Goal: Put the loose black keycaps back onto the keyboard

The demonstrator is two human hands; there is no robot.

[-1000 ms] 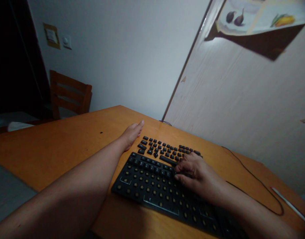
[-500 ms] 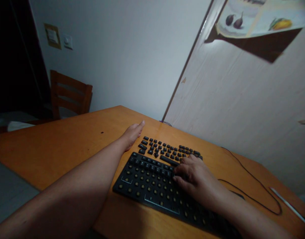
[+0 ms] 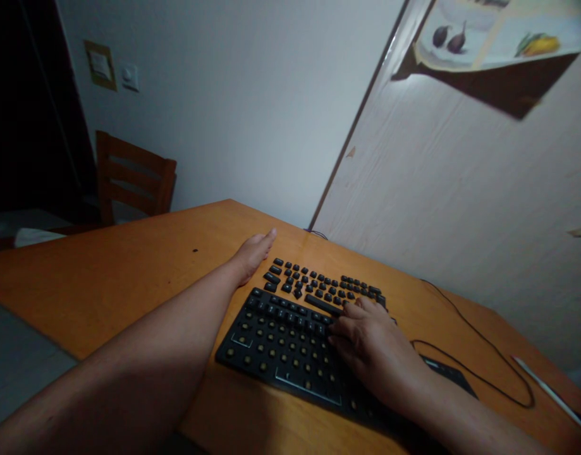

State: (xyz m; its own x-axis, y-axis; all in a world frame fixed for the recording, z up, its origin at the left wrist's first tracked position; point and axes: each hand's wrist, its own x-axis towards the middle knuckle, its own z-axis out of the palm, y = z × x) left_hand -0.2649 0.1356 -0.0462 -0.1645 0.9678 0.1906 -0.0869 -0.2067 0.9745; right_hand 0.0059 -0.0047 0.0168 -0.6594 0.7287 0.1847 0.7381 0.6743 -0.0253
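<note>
A black keyboard (image 3: 290, 354) lies at a slant on the wooden table. Its far rows carry keycaps, while the nearer rows show bare switches with pale centres. My right hand (image 3: 373, 347) is over the middle of the far rows, fingers bent down and thumb drawn in; its fingertips and anything between them are hidden. Loose black keycaps (image 3: 313, 278) are laid out in rows beyond the keyboard, with a long space bar (image 3: 323, 304) nearest it. Left of these keycaps, my left hand (image 3: 252, 256) rests on the table, holding nothing, with fingers stretched forward.
The wooden table (image 3: 143, 265) meets the wall at the back. A black cable (image 3: 489, 395) loops on the right, near a thin white stick (image 3: 550, 392). One small dark piece (image 3: 195, 251) lies at the left. A wooden chair (image 3: 133, 177) stands beyond the table.
My right hand has shifted slightly left along the keyboard and its wrist has turned, uncovering part of the keyboard's right end. My left hand and the loose keycaps stay put.
</note>
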